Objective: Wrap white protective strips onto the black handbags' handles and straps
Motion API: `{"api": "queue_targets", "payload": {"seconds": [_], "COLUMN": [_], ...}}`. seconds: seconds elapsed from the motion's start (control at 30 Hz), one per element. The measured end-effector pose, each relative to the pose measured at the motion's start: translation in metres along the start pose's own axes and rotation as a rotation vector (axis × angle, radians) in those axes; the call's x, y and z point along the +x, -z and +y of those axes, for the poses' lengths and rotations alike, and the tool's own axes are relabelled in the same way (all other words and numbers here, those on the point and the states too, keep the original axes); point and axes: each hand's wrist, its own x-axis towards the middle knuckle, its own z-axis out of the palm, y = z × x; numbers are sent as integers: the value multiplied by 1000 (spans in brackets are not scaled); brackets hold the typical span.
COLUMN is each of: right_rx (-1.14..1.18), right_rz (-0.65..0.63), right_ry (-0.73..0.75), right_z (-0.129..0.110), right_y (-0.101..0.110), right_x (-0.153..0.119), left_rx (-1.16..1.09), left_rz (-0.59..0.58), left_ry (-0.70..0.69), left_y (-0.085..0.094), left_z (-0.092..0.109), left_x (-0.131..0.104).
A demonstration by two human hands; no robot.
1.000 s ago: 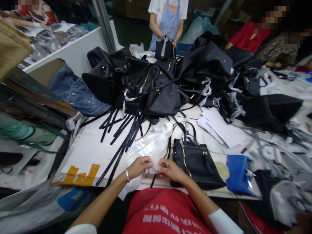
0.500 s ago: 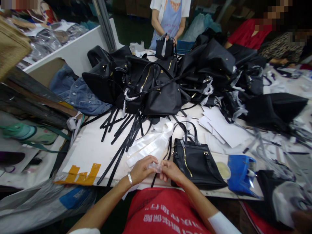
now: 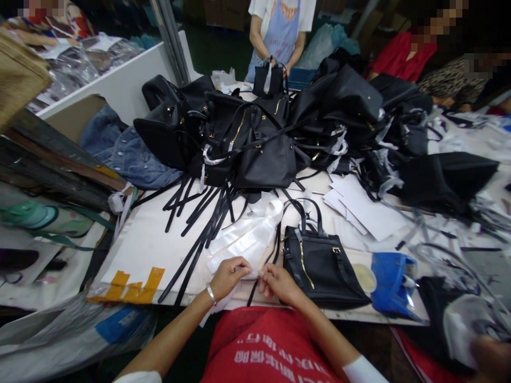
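Observation:
Low over the table's front edge, my left hand and my right hand are a little apart, both with fingers pinched. A thin translucent plastic strip appears to run between the fingertips; its ends are hidden by the fingers. Just beyond lie flat, shiny white plastic strips. Beside my right hand a small black handbag stands with its handles up and a gold zip on its front. Dark thin cords run between the bag and the plastic strips.
A heap of black handbags fills the table's far side, with black straps hanging toward me. White paper sheets and a blue container lie to the right. Across the table a person in an apron handles another bag.
My hands have drawn slightly apart, with the left moving a little left. The crumpled plastic between them now looks thinner and straighter. The handbag beside them stays put.

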Motion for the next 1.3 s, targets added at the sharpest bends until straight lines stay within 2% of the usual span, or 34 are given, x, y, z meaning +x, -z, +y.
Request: {"api": "queue_targets", "payload": {"seconds": [0.07, 0.17, 0.27, 0.37, 0.5, 0.6, 0.67, 0.8, 0.87, 0.97, 1.07, 1.3], "right_rx": [-347, -748, -1007, -1137, -1160, -1163, -1115, -933, -871, -810, -731, -661], "right_rz": [56, 11, -79, -88, -42, -40, -5, 156, 168, 162, 237, 300], "right_ry": [88, 204, 180, 142, 144, 176, 240, 463, 514, 445, 362, 374], "right_z": [4, 11, 18, 22, 17, 8, -1, -25, -33, -37, -32, -27], "right_y": [-6, -16, -25, -31, -34, -28, -19, 2, 10, 15, 14, 9], "right_x": [-5, -9, -2, 11, 17, 5, -9, -32, -35, -30, -23, -19], "left_rx": [-47, -119, -169, -190, -179, -147, -119, -84, -65, -23, 17, 67], "left_rz": [24, 41, 49, 54, 72, 99, 111, 108, 98, 87, 86, 81], "left_ry": [35, 60, 62, 55, 48, 38, 28, -7, -28, -67, -100, -108], "left_y": [2, 4, 4, 5, 8, 13, 16, 18, 17, 15, 15, 17], "left_z": [-9, -20, -25, -26, -26, -30, -31, -30, -27, -24, -23, -23], "left_x": [0, -1, -2, -3, -5, -7, -9, -9, -8, -6, -7, -11]}}
